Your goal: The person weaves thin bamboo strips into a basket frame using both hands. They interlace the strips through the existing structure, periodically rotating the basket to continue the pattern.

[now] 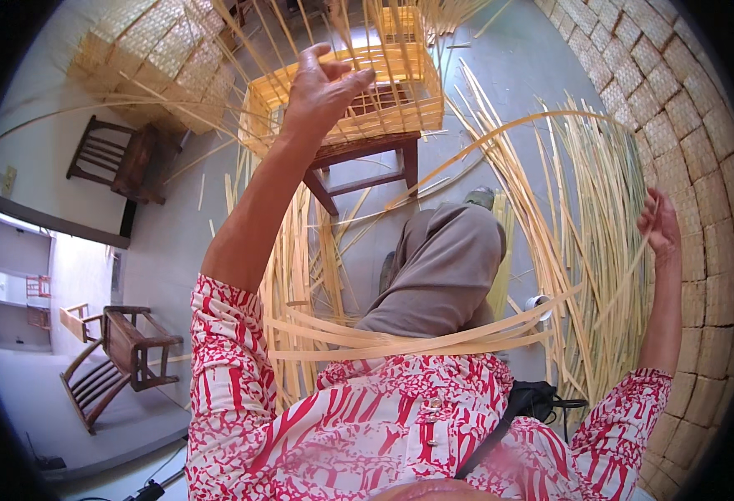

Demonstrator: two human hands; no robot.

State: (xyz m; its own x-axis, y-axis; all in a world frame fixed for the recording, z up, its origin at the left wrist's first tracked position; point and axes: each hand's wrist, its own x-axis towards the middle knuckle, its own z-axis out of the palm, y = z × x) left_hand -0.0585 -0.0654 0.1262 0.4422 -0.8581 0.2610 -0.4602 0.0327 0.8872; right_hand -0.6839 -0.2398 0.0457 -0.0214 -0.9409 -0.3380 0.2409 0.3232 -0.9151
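Observation:
A half-woven basket (342, 125) of yellow bamboo strips, its upright stakes still long, sits on a dark wooden stool (367, 149) ahead of me. My left hand (325, 90) is at the basket's near-left side among the stakes, thumb and fingers apart, with nothing visibly gripped. Out at the far right, my right hand (659, 221) is closed on a thin bamboo strip (626, 280) that slants down toward my lap. Another broad strip (509, 125) arcs from beside the stool toward the right. Several flat strips (417, 341) lie across my lap.
Loose bamboo strips (601, 225) are piled on the floor to my right, more (296, 275) to the left of my legs. Stacked woven baskets (684, 108) line the right side; others (158, 58) stand back left. Wooden chairs (129, 346) are at left.

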